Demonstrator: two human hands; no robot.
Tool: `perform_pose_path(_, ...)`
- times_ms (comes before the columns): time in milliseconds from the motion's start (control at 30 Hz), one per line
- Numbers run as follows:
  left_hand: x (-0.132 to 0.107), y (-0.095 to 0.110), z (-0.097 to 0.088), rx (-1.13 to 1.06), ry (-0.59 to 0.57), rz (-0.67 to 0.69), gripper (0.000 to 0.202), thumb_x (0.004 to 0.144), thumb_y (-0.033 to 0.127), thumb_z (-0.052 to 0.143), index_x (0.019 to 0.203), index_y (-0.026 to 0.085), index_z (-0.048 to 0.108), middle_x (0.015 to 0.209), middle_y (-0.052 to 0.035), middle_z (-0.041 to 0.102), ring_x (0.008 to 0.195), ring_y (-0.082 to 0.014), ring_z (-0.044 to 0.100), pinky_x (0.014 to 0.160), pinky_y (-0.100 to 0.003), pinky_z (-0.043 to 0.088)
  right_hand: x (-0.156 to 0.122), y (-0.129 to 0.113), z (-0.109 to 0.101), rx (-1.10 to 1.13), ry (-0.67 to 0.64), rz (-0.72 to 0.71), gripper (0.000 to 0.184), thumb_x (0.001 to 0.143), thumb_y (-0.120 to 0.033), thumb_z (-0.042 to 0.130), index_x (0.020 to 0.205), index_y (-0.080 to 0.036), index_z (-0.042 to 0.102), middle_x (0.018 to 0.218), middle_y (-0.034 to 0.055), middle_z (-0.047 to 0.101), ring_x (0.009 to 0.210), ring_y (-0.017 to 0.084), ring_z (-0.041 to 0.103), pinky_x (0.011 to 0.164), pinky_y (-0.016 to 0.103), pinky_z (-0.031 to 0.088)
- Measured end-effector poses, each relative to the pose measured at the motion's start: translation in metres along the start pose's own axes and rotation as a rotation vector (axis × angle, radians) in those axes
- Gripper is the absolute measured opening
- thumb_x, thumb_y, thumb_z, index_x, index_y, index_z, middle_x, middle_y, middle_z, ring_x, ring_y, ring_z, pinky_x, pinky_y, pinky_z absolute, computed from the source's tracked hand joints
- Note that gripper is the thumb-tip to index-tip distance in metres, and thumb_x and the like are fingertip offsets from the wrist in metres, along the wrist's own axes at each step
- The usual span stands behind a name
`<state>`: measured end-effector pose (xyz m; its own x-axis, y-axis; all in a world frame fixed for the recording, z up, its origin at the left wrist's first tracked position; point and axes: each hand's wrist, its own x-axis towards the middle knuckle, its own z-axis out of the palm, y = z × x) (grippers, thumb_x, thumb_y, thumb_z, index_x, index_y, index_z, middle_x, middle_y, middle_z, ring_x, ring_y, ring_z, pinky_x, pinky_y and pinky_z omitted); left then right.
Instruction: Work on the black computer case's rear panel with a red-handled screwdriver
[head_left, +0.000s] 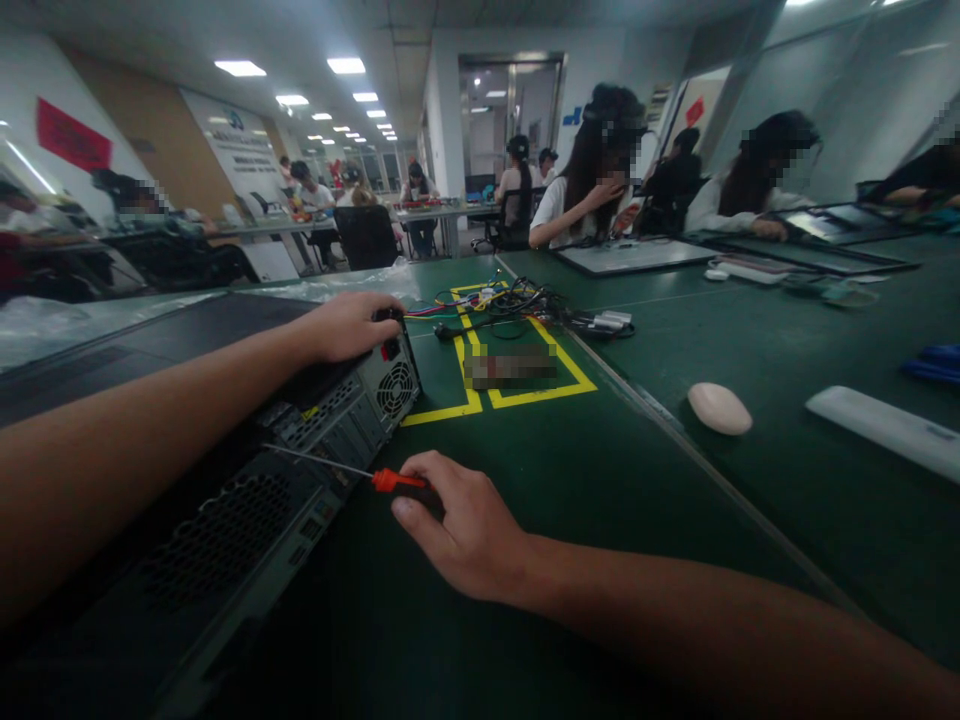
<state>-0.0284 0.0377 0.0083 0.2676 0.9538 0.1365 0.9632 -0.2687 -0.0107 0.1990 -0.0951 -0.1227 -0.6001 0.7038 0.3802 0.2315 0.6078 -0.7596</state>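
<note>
Case (360, 398): on the green table (615, 500), rear panel angled toward the wearer. Could slide or twist if the driver is pushed hard and the left hand isn't bracing enough.
Left hand (356, 325): palm down on top of case, fingers bent at rear corner. Can't tell if it's clamping or just resting.
Right hand (469, 520): closed round the driver (390, 482) handle, off the table edge of the case.
Driver tip: at the rear panel's upper edge. Can't tell if it's seated in a screw. Shaft comes in slanted, so cam-out or a stripped head looks possible.
Left forearm: crosses over the case, near the tip in this view. A slip with force behind it could jab it.
Vents (225, 525): near the shaft; a dropped screw could fall through.
Cables (525, 305): heaped beyond the case, coloured wires reaching close to left fingers. Could snag if case shifts.
</note>
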Motion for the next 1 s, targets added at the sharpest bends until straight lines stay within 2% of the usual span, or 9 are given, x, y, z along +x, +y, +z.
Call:
perform_pose_path(600, 0.0000, -0.0008, 0.0007, 0.001, 0.000, 0.002, 0.064, 0.087, 0.049, 0.039, 0.134, 0.016, 0.067, 0.131, -0.0119, 0.072, 0.120, -0.0307, 0.065, 0.107, -0.040, 0.048, 0.0004, -0.0023, -0.0006, 0.033, 0.013, -0.007, 0.017, 0.101, -0.032, 0.055, 0.111, -0.019, 0.062, 0.094, 0.0029, 0.067, 0.080, 0.018, 0.062, 0.071, 0.031, 0.045)
perform_pose_path(1000, -0.0006, 0.0013, -0.0004, 0.010, -0.003, -0.001, 0.063, 0.088, 0.047, 0.038, 0.134, 0.015, 0.067, 0.132, -0.0120, 0.071, 0.120, -0.0301, 0.065, 0.106, -0.039, 0.047, 0.0004, -0.0009, 0.0004, 0.010, 0.047, -0.054, 0.025, 0.105, -0.031, 0.050, 0.118, -0.017, 0.065, 0.103, 0.0066, 0.066, 0.088, 0.021, 0.064, 0.078, 0.036, 0.050)
